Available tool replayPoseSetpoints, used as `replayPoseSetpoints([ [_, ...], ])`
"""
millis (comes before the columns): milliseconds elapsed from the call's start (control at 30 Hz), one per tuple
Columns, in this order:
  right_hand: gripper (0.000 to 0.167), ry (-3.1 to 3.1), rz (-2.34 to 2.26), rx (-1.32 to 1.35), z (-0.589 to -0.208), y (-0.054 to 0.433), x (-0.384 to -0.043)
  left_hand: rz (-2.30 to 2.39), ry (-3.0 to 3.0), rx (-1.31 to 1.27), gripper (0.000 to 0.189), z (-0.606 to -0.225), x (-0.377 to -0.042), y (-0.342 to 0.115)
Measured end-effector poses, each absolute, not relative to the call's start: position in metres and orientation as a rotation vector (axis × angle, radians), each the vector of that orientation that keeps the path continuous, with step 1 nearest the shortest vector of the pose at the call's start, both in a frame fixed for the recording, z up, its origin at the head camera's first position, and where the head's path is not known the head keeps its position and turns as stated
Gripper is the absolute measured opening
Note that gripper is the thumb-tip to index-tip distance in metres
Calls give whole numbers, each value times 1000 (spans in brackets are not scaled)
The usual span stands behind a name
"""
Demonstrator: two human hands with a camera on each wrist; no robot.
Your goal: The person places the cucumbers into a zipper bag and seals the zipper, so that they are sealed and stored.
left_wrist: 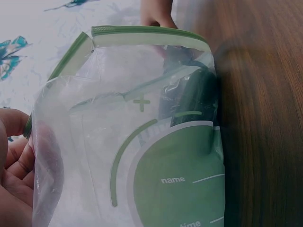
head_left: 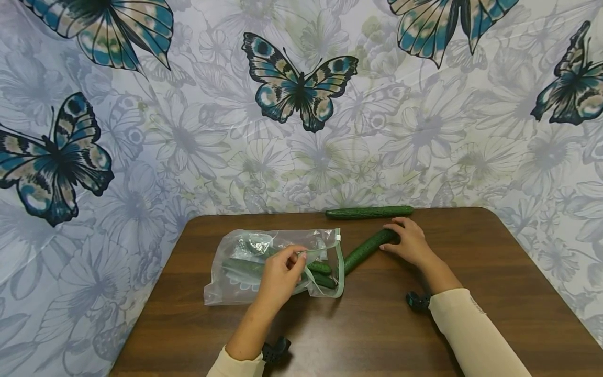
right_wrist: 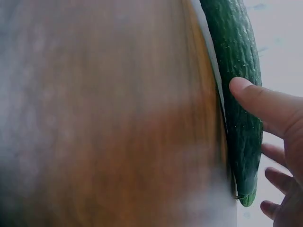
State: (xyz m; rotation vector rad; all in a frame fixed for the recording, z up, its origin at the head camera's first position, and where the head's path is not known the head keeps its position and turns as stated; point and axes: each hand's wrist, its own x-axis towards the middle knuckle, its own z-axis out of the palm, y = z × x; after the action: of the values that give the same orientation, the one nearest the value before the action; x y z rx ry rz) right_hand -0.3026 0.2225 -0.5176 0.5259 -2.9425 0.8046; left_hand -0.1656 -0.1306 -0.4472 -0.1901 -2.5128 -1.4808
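Note:
A clear zip bag (head_left: 216, 283) with a green-edged mouth lies on its side on the table, cucumbers (head_left: 322, 267) inside it. At the mouth, my left hand (head_left: 279, 275) pinches the upper edge between thumb and fingers and lifts it, so the mouth gapes to the right. My right hand (head_left: 411, 243) grips the far end of another cucumber (head_left: 365, 253), whose near end is at the bag's mouth. The right wrist view shows the thumb (right_wrist: 255, 97) lying along this cucumber. A green printed label (left_wrist: 177, 161) marks the bag in the left wrist view.
One more cucumber (head_left: 369, 212) lies along the back edge of the brown wooden table (head_left: 367, 330), just beyond my right hand. Behind the table hangs a cloth (head_left: 198, 146) printed with butterflies and flowers. Dark wrist cameras (head_left: 276, 350) sit under both wrists.

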Motion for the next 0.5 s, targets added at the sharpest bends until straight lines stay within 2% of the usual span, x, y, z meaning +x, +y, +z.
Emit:
replayPoseSetpoints([
  [267, 68, -2987, 813, 543, -519, 229, -302, -1479, -2511, -193, 15, -447, -165, -131],
  [500, 67, -3000, 725, 540, -517, 238, -285, -1475, -2499, -206, 15, -448, -167, -131],
])
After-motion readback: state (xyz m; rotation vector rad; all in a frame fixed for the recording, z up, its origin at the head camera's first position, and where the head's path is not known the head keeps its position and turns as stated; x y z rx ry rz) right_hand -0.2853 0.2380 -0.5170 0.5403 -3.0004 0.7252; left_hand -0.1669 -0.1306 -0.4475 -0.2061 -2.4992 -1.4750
